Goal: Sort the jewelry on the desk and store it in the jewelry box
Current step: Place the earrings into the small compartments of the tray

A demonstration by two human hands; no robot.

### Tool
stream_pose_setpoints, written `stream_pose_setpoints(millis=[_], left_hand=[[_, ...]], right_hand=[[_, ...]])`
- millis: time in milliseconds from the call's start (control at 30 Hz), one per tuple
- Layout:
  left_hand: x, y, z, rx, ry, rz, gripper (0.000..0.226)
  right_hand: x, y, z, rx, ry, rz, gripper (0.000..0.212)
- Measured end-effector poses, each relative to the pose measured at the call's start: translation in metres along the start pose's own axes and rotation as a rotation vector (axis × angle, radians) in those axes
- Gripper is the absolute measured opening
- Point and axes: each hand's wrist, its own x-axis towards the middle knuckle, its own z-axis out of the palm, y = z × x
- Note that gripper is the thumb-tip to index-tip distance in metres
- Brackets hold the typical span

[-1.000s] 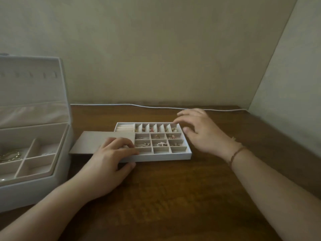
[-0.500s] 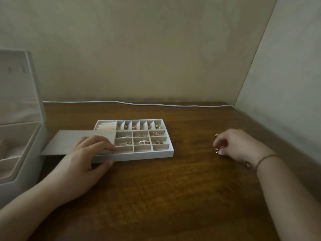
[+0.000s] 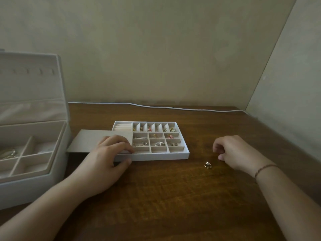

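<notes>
A brown wooden desk (image 3: 173, 197) with a visible grain fills the lower part of the view. Along its far edge runs 1 thin white cable (image 3: 156, 107), lying on the wood close to the wall and curving gently from the left towards the right corner, where it bends down along the side. Behind the desk stands a plain beige back wall (image 3: 156, 49), faintly mottled. A second, paler side wall (image 3: 295, 84) meets it at a slanted corner line on the right, bordering the desk's right edge.
</notes>
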Motion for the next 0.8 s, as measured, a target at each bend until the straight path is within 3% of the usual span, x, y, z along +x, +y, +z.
stream_pose_setpoints(millis=[133,300,367,500,633,800], left_hand=[[0.0,0.001,-0.001,0.004,0.002,-0.001,0.021],[0.0,0.003,-0.002,-0.003,0.007,-0.018,0.019],[0.0,0.004,-0.002,-0.014,0.006,-0.031,0.018],[0.0,0.004,-0.002,-0.028,0.014,-0.039,0.017],[-0.001,0.005,-0.002,-0.036,0.021,-0.042,0.018],[-0.001,0.004,-0.003,-0.035,0.012,-0.036,0.018]], right_hand=[[-0.003,0.006,-0.003,0.103,-0.049,-0.035,0.02],[-0.018,-0.007,-0.015,0.368,-0.213,-0.243,0.026],[-0.018,-0.015,-0.012,0.243,-0.231,-0.252,0.028],[-0.019,-0.024,-0.009,0.075,-0.183,-0.23,0.013],[-0.021,-0.029,-0.006,0.036,-0.175,-0.194,0.012],[-0.018,-0.03,-0.004,0.116,-0.174,-0.214,0.026]])
